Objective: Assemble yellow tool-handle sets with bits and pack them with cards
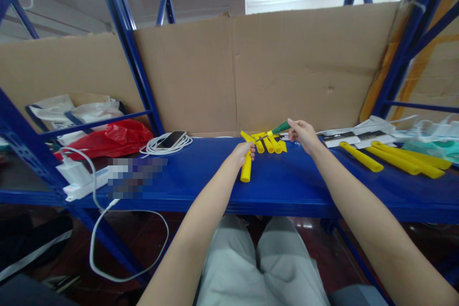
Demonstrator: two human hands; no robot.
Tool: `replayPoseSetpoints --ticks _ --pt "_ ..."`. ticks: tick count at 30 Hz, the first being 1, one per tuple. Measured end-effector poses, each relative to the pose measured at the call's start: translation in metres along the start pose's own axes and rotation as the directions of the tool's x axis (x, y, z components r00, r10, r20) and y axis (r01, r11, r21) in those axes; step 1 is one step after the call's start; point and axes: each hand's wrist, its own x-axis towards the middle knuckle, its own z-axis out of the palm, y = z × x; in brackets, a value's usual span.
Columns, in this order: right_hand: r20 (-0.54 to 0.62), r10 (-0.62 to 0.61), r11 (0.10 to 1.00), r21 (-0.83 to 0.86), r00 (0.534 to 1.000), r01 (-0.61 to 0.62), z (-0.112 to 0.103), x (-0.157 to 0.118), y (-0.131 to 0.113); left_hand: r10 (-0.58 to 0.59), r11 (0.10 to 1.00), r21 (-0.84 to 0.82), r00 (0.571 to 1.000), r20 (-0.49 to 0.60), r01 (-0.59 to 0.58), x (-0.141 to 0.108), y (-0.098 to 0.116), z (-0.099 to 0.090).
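Clearly, the left hand (245,152) grips a yellow tubular handle (245,171) over the bench (204,167), its near end jutting from the curled fingers toward the front edge; the right hand (302,134) pinches a green-handled screwdriver (280,127).

No text, label, brand, number or sign can be read here.

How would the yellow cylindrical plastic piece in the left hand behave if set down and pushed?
The yellow piece looks straight-sided, so it's probably stiff. Its rounded side could make it roll; its smooth-looking surface may slip.
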Motion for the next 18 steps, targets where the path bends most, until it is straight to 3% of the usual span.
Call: replayPoseSetpoints --ticks 6,15,18 --pt "-0.055 0.031 0.999 -0.008 0.998 -0.032 0.0024 -0.0013 -0.003 0.002 1.0 -0.002 1.0 0.006 -0.002 0.0012 -0.0004 -0.0004" --pt "0.091 -0.019 0.999 0.034 0.996 0.016 0.0022 -0.0028 -0.0022 0.017 1.0 0.0 1.0 -0.008 -0.017 0.0051 -0.0027 -0.002" --pt "0.081 -0.013 1.0 0.022 0.997 0.011 0.0032 -0.0042 -0.0029 0.027 1.0 0.004 1.0 -0.006 -0.027 0.0055 -0.0041 -0.002"
